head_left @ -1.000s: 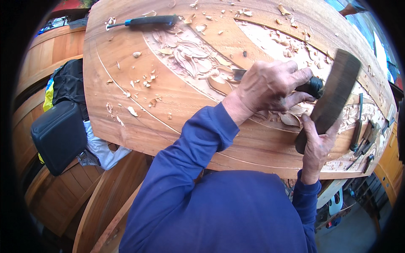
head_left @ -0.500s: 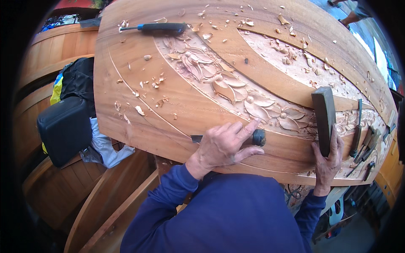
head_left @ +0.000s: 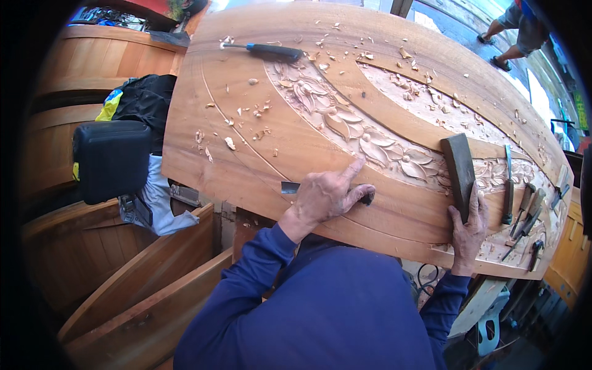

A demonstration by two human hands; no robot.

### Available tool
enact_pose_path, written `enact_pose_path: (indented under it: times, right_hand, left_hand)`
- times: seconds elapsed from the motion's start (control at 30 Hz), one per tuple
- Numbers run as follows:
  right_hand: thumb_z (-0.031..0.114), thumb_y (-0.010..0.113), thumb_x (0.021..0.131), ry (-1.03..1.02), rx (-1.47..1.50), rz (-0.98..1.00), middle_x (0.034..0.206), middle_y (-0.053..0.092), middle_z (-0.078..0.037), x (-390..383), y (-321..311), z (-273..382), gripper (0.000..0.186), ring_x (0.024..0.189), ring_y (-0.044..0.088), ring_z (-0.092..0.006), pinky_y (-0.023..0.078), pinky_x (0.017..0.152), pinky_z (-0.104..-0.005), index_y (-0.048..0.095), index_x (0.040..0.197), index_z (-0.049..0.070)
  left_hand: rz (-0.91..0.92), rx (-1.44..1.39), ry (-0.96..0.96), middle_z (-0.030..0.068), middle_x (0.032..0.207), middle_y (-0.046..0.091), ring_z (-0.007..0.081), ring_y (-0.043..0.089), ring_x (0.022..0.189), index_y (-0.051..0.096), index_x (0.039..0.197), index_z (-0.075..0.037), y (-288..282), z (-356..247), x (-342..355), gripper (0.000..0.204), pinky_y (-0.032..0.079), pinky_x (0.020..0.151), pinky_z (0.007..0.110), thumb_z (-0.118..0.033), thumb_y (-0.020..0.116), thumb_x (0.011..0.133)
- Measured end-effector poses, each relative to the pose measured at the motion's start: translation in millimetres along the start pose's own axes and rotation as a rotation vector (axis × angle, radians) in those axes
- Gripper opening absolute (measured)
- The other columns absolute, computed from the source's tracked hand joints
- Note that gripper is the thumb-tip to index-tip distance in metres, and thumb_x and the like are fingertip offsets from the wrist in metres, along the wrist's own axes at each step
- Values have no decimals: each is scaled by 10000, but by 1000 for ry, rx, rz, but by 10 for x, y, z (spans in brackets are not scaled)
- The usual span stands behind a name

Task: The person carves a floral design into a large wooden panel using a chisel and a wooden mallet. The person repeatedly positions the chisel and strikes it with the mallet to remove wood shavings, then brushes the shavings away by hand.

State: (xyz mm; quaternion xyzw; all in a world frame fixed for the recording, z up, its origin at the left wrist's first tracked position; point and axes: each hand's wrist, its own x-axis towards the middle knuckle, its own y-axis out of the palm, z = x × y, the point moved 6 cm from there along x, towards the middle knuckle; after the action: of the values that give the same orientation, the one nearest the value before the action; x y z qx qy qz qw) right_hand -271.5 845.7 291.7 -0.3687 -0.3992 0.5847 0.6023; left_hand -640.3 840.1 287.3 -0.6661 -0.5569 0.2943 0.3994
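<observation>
My left hand point(head_left: 322, 198) is closed over a chisel lying low across the wooden panel point(head_left: 240, 157), its index finger stretched toward the carved flowers. The chisel's flat blade point(head_left: 290, 187) shows left of the hand, and its dark handle end point(head_left: 368, 198) peeks out beside the thumb; the rest is covered by the palm. Carved flowers and leaves point(head_left: 373, 147) run along a sunken band just beyond. My right hand point(head_left: 470, 229) grips the near end of a long dark rectangular block point(head_left: 458, 169), tilted over the panel's right part; whether it is wood or stone I cannot tell.
A blue-and-black-handled tool point(head_left: 274, 52) lies at the far left among wood shavings point(head_left: 404, 53). Several chisels point(head_left: 523, 216) rest to the right. Left of the panel are a black case point(head_left: 112, 161) and curved wooden boards point(head_left: 142, 283). Another person's legs point(head_left: 515, 37) show far right.
The whole view has shifted, with the panel's far left now further right. My left hand covers more of the chisel's handle. The other person's legs have come further into view.
</observation>
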Motion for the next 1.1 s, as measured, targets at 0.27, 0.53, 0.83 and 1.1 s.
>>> enact_pose_path:
  times: [0.27, 0.53, 0.83, 1.1]
  right_hand:
    - [216, 846, 889, -88, -125, -186, 1404, 624, -204, -249, -169, 228, 796, 1294, 584, -397, 448, 1132, -487, 506, 1603, 126]
    - [127, 757, 981, -8, 879, 354, 1226, 719, -150, -620, 244, 1075, 575, 1042, 704, -235, 566, 939, -363, 557, 1508, 11]
    - [238, 677, 1065, 343, 1004, 700, 1038, 706, -99, -695, 698, 1173, 601, 819, 656, -130, 517, 730, -266, 474, 1596, 42]
    - [164, 688, 1030, 563, 1244, 562, 982, 678, -68, -391, 725, 1175, 616, 805, 654, -113, 545, 756, -255, 473, 1581, -6]
  left_hand:
    - [-149, -103, 160, 99, 709, 684, 264, 679, 570, 654, 1438, -81, 64, -314, -316, 521, 541, 516, 406, -356, 728, 1002]
    - [-24, -105, 438, 27, 743, 638, 200, 648, 573, 525, 1577, -131, 211, -717, -242, 672, 531, 493, 356, -169, 691, 928]
    - [-195, -85, 537, 82, 1064, 661, 235, 679, 970, 529, 1580, -139, 146, -619, 92, 655, 581, 808, 353, -177, 658, 939]
    - [-433, 152, -34, 86, 1182, 718, 281, 670, 1081, 742, 1165, -106, -458, 834, 612, 305, 554, 944, 400, -234, 822, 901]
